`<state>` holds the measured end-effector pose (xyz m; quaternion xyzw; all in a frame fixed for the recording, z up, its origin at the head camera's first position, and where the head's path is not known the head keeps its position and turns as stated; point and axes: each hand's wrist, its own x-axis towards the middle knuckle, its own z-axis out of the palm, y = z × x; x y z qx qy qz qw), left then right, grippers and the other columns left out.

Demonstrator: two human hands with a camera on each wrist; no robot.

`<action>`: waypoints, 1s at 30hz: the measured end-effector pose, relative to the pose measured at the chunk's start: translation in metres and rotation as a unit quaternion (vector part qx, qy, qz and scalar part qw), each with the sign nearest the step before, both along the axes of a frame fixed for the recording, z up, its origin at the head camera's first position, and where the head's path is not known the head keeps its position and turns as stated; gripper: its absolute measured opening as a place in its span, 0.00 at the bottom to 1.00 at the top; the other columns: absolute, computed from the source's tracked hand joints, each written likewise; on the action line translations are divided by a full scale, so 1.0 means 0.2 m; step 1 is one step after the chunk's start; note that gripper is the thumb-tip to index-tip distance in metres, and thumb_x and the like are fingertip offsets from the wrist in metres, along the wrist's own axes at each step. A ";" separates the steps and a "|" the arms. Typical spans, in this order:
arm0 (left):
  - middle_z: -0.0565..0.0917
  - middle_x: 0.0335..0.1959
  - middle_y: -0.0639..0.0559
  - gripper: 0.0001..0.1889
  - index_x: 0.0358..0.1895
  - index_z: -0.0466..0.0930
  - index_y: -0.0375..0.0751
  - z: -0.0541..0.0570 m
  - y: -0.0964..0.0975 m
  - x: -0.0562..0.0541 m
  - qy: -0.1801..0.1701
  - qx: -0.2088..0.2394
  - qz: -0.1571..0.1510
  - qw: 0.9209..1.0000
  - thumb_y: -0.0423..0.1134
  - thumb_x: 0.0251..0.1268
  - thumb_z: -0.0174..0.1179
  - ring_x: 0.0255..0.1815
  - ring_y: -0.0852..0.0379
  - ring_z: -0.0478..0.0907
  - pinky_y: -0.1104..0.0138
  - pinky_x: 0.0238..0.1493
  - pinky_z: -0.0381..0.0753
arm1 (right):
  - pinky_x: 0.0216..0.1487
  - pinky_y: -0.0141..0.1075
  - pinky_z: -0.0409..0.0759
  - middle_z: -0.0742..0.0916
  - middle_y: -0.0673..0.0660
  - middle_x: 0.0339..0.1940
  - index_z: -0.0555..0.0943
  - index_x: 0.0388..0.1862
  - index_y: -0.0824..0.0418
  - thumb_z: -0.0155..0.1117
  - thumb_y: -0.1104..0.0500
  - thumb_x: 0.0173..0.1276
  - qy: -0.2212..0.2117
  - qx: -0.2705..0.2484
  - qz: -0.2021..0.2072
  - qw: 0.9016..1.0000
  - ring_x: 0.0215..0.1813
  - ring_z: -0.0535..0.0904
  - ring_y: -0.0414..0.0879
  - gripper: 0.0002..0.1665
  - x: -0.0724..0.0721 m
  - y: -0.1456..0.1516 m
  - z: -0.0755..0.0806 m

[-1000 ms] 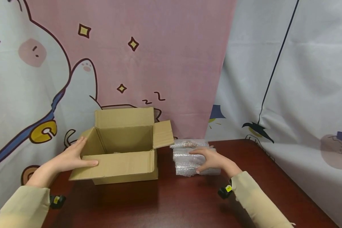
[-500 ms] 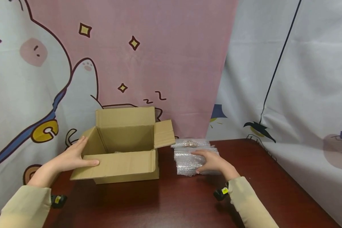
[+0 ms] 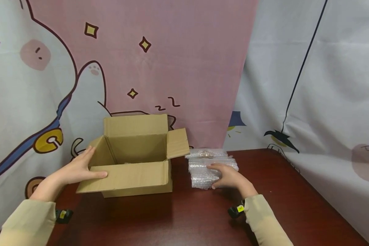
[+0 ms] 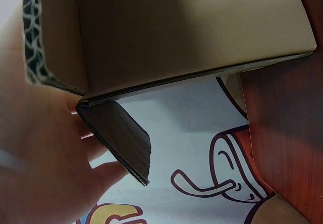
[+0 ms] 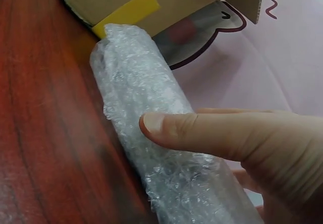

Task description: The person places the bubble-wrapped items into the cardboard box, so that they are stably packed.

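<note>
An open cardboard box (image 3: 138,150) stands on the left of the table with its flaps spread outward. My left hand (image 3: 72,172) holds its near left corner, the thumb lying over the front flap (image 3: 135,176) and the fingers along the left side. In the left wrist view, that hand (image 4: 45,148) wraps the cardboard edge. Right of the box lie several bubble-wrapped parcels (image 3: 199,177), their contents hidden. My right hand (image 3: 231,177) grips the nearest of them. The right wrist view has the thumb across the bubble wrap (image 5: 136,77) and the fingers behind it.
The dark red wooden table (image 3: 196,218) runs back to a printed cloth backdrop (image 3: 187,61) hanging close behind the box. The box's right flap (image 3: 177,143) juts out toward the parcels. Yellow tape (image 5: 131,14) shows on the box's lower side.
My right wrist and forearm have shifted left and turned slightly, while the right hand stays at the parcels. The left hand and the box keep their places; the head view has shifted a little.
</note>
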<state>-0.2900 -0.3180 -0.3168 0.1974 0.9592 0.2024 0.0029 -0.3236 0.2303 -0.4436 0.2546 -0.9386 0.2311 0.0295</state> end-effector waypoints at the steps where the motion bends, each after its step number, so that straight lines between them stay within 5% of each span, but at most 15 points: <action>1: 0.38 0.72 0.18 0.61 0.73 0.35 0.20 0.00 0.00 0.00 0.000 0.001 0.000 1.000 0.56 0.55 0.68 0.70 0.20 0.39 0.29 0.59 0.48 | 0.60 0.54 0.72 0.76 0.62 0.66 0.75 0.67 0.57 0.81 0.54 0.46 0.005 0.004 -0.001 1.000 0.66 0.71 0.59 0.46 0.00 0.00 0.00; 30: 0.38 0.72 0.19 0.61 0.73 0.36 0.20 0.01 0.01 0.01 0.000 0.008 0.002 1.000 0.56 0.54 0.69 0.71 0.22 0.39 0.30 0.61 0.48 | 0.59 0.53 0.73 0.81 0.57 0.61 0.78 0.64 0.56 0.81 0.57 0.46 0.065 0.041 -0.008 0.997 0.63 0.74 0.56 0.42 -0.02 0.00 -0.04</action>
